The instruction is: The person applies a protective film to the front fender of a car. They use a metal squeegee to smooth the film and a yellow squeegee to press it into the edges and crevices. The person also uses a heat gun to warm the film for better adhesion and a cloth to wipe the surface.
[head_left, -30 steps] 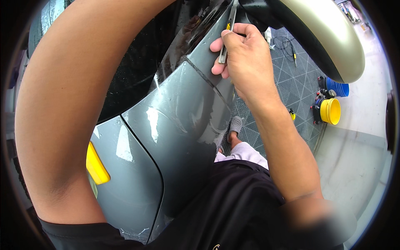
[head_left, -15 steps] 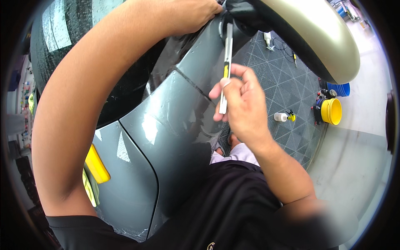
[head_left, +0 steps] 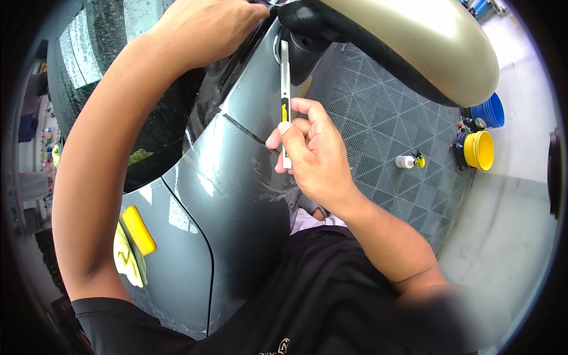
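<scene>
Right hand [head_left: 316,155] held a slim snap-blade knife [head_left: 285,89], fingers clamped round its lower handle with the thumb pressed flat against the side. Knife's long axis ran nearly straight up the picture, blade end pointing away from the grip toward the base of the gold-coloured side mirror [head_left: 414,41]. The tip lay just at the dark mirror foot, against the grey car door panel [head_left: 236,195]; whether it touched the surface could not be told.

Left hand [head_left: 204,26] lay up and to the left of the knife tip, spread flat and pressed near the window edge where the dark glass [head_left: 112,89] meets the panel. Not clearly closed on anything; fingertips hidden at the frame's top.

Of the two hands, the left sat nearer the blade tip, the right nearer the handle end.

A yellow squeegee [head_left: 139,229] rested on the panel lower left, well apart.
</scene>
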The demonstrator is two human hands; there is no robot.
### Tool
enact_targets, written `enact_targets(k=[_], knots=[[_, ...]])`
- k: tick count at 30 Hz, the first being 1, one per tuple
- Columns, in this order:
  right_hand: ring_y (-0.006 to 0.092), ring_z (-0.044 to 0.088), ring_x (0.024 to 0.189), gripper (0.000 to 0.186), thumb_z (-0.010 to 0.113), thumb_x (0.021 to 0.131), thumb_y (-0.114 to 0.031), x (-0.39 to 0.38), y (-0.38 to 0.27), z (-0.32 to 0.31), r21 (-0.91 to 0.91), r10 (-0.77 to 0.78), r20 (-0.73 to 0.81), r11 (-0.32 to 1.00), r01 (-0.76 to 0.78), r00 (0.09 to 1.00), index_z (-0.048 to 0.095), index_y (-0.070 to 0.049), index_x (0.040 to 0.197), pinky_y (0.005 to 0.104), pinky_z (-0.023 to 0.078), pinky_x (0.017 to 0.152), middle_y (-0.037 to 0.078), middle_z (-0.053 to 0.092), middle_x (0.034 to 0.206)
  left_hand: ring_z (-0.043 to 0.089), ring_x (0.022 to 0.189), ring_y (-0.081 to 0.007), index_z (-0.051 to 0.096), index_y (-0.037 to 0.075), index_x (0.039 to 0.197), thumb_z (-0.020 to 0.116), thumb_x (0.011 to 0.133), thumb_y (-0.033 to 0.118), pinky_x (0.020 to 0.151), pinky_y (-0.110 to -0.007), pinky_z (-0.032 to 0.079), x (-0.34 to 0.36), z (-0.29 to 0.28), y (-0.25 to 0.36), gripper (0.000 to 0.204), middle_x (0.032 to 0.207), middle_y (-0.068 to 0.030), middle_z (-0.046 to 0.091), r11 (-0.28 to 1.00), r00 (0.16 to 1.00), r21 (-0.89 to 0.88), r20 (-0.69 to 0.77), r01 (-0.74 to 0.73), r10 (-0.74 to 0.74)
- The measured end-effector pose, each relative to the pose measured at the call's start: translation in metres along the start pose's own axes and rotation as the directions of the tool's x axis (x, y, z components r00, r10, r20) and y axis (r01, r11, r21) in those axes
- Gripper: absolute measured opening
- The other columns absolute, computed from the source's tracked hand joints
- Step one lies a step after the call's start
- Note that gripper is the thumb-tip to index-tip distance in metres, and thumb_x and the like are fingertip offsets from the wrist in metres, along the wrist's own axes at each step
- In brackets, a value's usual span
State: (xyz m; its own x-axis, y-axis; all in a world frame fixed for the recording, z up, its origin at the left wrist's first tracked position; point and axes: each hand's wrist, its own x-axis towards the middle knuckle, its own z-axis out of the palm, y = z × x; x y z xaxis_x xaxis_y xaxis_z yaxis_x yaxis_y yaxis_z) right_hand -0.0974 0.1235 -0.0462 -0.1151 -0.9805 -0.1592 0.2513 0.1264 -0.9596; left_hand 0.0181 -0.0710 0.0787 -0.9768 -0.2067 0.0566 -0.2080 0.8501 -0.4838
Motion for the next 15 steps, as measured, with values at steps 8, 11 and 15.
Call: enact_targets(k=[8, 11, 15], knots=[[0.0135, 0.065, 0.060, 0.047, 0.054, 0.103, -0.014, 0.025, -0.024, 0.018, 0.045, -0.003, -0.050, 0.999, 0.006, 0.999, 0.042, 0.009, 0.143, 0.0302, 0.054, 0.057, 0.012, 0.074, 0.087, 0.053, 0.124, -0.0248, 0.076, 0.022, 0.123, 0.057, 0.096, 0.027, 0.111, -0.052, 0.034, 0.016, 0.003, -0.019, 0.034, 0.124, -0.0075, 0.064, 0.977, 0.981, 0.188, 0.186, -0.098, 0.062], [0.0165, 0.066, 0.056, 0.049, 0.053, 0.102, -0.012, 0.035, -0.030, 0.022, -0.024, -0.046, -0.085, 0.999, 0.044, 0.995, 0.041, 0.011, 0.143, 0.0322, 0.055, 0.056, 0.014, 0.074, 0.087, 0.054, 0.118, -0.0223, 0.077, 0.024, 0.118, 0.056, 0.096, 0.027, 0.100, -0.046, 0.039, 0.030, -0.005, -0.019, 0.031, 0.116, -0.0042, 0.064, 0.970, 0.967, 0.214, 0.247, -0.114, 0.059], [0.0106, 0.061, 0.054, 0.052, 0.055, 0.104, -0.016, 0.041, -0.032, 0.025, -0.045, -0.046, -0.082, 0.998, 0.042, 0.996, 0.038, 0.011, 0.145, 0.0255, 0.053, 0.055, 0.010, 0.073, 0.091, 0.054, 0.116, -0.0217, 0.076, 0.025, 0.117, 0.058, 0.093, 0.028, 0.096, -0.041, 0.040, 0.032, -0.001, -0.024, 0.030, 0.114, -0.0028, 0.063, 0.966, 0.961, 0.212, 0.262, -0.146, 0.087]])
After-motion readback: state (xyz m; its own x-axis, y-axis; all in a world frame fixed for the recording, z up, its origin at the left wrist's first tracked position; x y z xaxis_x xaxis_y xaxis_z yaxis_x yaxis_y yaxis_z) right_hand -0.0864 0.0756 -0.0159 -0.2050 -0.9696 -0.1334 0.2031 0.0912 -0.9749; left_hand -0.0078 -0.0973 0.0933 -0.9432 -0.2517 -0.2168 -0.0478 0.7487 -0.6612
